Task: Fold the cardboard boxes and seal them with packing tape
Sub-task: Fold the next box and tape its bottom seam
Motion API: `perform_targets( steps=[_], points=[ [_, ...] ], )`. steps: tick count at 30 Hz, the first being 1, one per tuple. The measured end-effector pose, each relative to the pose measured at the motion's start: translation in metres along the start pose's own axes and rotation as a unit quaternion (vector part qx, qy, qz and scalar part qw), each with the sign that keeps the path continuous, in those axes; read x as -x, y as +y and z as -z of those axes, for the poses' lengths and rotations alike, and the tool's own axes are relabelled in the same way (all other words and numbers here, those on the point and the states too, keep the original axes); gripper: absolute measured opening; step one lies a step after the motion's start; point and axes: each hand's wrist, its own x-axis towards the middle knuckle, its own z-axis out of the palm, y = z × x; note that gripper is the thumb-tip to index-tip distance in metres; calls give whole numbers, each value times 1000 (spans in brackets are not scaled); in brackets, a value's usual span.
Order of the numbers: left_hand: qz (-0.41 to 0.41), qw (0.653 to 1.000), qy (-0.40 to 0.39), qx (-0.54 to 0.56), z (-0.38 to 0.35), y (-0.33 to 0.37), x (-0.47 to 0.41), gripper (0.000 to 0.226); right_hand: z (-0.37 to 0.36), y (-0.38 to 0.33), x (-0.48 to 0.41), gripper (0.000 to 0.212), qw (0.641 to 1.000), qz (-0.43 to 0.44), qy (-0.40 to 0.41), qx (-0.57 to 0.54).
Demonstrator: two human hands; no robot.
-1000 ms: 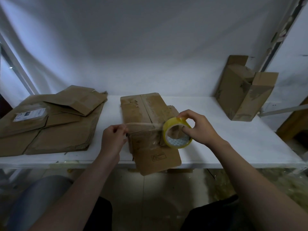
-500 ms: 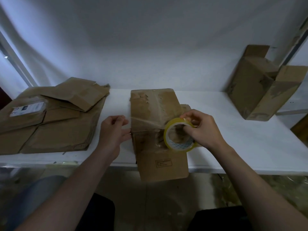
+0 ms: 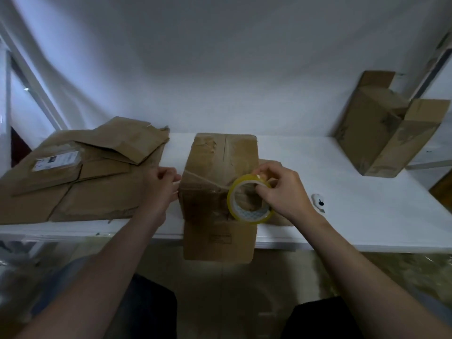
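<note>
Your left hand (image 3: 162,184) pinches the tape end (image 3: 179,184) at the left edge of the box (image 3: 220,162); your right hand (image 3: 281,192) grips the roll (image 3: 249,216). The box overhangs the table (image 3: 342,228); an uneven pull may tip it.

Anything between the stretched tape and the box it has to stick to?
Nothing visible: the tape runs from the left hand to the roll in the right hand, over bare cardboard of the box.

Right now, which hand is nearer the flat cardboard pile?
Left. The left hand pinches the tape end at the box's left edge, right beside the pile; the right hand grips the tape roll over the box's right side, farther off.
</note>
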Motion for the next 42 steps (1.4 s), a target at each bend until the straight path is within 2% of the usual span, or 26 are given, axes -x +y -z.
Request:
perform_targets(
  steps=[2,5,9,13,16,18,22,24,28,34,38,42],
  points=[
    [18,1000,-17,-6,9,-6,1,13,-3,-2,3,30,999,9,-9,31],
    [-12,996,-37,-86,22,-10,1,14,3,-5,7,38,998,41,-12,44],
    [-37,993,-27,-109,34,-9,5,17,18,-11,15,45,988,131,-82,21],
    [-56,993,-14,-101,37,-15,13,18,28,-24,15,43,966,195,-126,116],
    [-35,997,29,-68,44,-21,14,18,39,-26,13,43,944,223,-139,198],
    [-22,997,49,-50,49,-25,12,20,50,-21,14,46,940,223,-127,224],
    [-9,999,38,-31,53,-34,13,20,66,-9,24,43,957,227,-84,158],
    [-11,999,36,-31,51,-37,13,17,68,-3,27,36,950,242,-85,180],
    [-23,998,28,-45,41,-39,14,13,75,6,27,38,948,224,-96,203],
    [-20,997,64,-39,41,-45,6,16,77,27,20,32,931,242,-101,253],
    [-20,997,62,-32,41,-51,1,12,71,38,21,31,930,251,-91,254],
    [-14,997,67,-30,41,-56,-6,20,59,43,15,30,930,255,-93,246]
  ],
)
